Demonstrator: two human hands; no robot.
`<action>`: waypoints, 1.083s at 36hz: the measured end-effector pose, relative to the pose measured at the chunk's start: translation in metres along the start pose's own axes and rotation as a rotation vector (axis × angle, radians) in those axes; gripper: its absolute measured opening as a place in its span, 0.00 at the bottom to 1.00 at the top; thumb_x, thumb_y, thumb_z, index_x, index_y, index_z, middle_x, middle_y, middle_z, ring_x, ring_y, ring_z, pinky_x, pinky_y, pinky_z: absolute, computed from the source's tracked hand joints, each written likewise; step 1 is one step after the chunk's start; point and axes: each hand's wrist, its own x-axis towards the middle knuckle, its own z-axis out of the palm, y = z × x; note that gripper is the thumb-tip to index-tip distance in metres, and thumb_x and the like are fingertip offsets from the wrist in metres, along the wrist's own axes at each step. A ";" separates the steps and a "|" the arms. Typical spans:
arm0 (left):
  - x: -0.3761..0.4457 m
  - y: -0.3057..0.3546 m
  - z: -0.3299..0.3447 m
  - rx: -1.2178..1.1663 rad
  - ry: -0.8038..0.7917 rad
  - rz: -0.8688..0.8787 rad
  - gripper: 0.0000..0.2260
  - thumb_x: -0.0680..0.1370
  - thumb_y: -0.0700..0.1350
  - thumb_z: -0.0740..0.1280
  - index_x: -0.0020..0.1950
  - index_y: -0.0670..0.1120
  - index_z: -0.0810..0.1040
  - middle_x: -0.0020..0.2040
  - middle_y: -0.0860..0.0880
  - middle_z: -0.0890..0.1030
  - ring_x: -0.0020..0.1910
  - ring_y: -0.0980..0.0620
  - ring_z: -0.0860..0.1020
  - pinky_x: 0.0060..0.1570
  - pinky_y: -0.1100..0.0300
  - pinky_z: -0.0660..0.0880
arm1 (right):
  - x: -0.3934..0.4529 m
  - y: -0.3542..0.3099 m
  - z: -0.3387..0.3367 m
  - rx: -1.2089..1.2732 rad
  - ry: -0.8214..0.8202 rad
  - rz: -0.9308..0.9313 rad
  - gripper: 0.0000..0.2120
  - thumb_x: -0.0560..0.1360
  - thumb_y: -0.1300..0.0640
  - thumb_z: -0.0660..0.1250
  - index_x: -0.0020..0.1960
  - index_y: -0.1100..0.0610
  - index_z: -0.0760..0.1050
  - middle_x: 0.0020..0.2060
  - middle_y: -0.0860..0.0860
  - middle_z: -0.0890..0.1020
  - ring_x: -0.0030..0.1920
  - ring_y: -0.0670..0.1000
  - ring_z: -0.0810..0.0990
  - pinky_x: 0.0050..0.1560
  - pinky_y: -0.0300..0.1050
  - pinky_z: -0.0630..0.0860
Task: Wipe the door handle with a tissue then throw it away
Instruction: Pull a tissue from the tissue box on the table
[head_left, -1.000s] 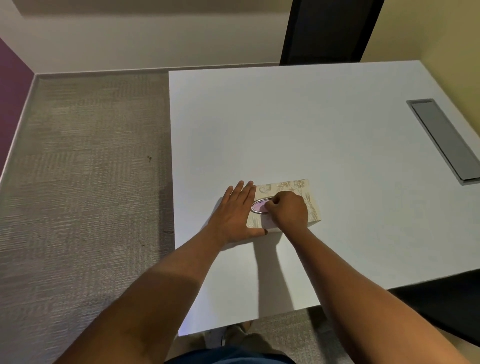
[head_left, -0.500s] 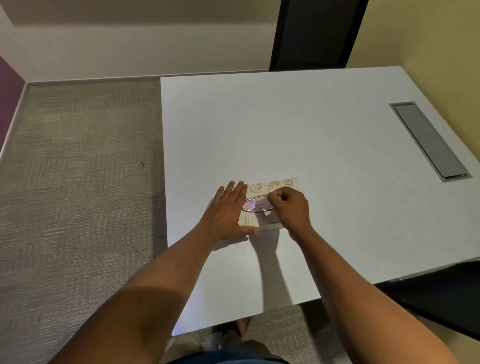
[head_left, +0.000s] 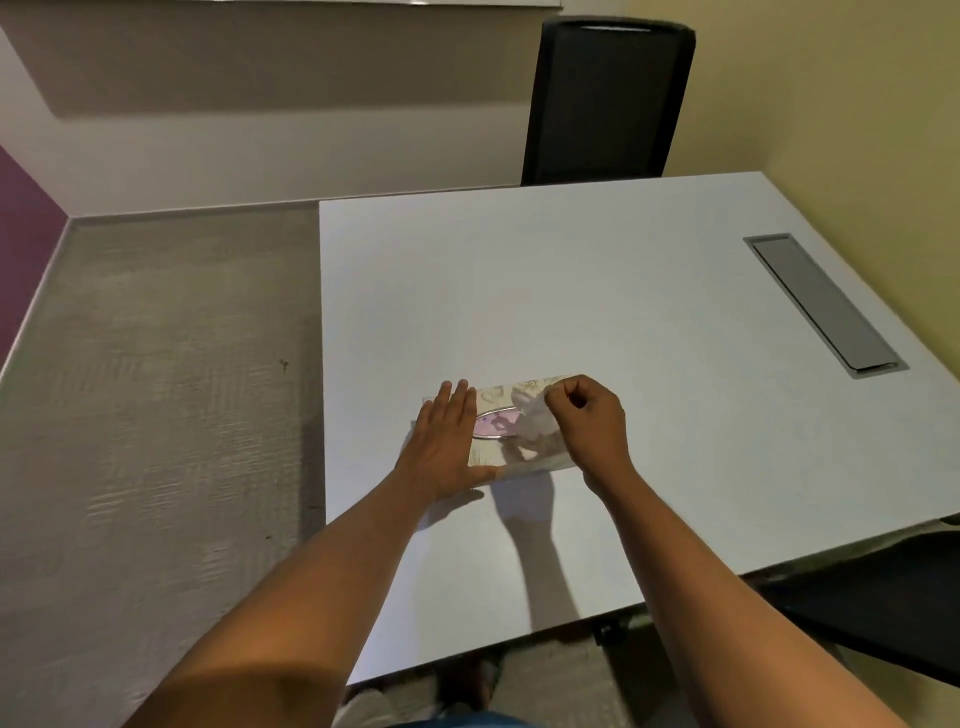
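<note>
Low in the middle of the frame, a tissue box (head_left: 511, 426) lies on the white bench (head_left: 597, 291). The left hand (head_left: 447, 441) presses flat on the box's left end, fingers spread. The right hand (head_left: 589, 421) pinches a white tissue (head_left: 532, 421) rising from the box's oval slot.

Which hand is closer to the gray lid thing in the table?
Right. The right hand pinches a tissue over the box, on the side toward the gray lid. The left hand presses the box's far end, farther away.
</note>
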 end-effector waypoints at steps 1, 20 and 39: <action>0.000 0.002 -0.001 -0.015 0.013 0.005 0.52 0.76 0.70 0.65 0.85 0.40 0.42 0.85 0.45 0.41 0.84 0.44 0.39 0.81 0.46 0.43 | -0.001 -0.001 -0.002 0.009 0.002 -0.006 0.07 0.72 0.56 0.68 0.36 0.53 0.76 0.31 0.43 0.79 0.32 0.42 0.74 0.39 0.41 0.73; -0.007 0.076 -0.025 -0.751 0.063 -0.042 0.31 0.75 0.55 0.76 0.76 0.48 0.74 0.67 0.51 0.81 0.62 0.51 0.80 0.62 0.61 0.77 | -0.040 -0.017 -0.039 0.228 0.121 0.027 0.05 0.75 0.56 0.68 0.42 0.57 0.79 0.32 0.48 0.82 0.33 0.47 0.80 0.44 0.53 0.83; -0.075 0.098 -0.064 -0.816 0.001 0.294 0.10 0.82 0.44 0.65 0.49 0.38 0.83 0.38 0.46 0.78 0.37 0.51 0.70 0.38 0.56 0.66 | -0.153 -0.014 -0.036 0.064 0.498 0.065 0.09 0.79 0.56 0.63 0.52 0.50 0.82 0.42 0.46 0.86 0.43 0.46 0.85 0.49 0.53 0.82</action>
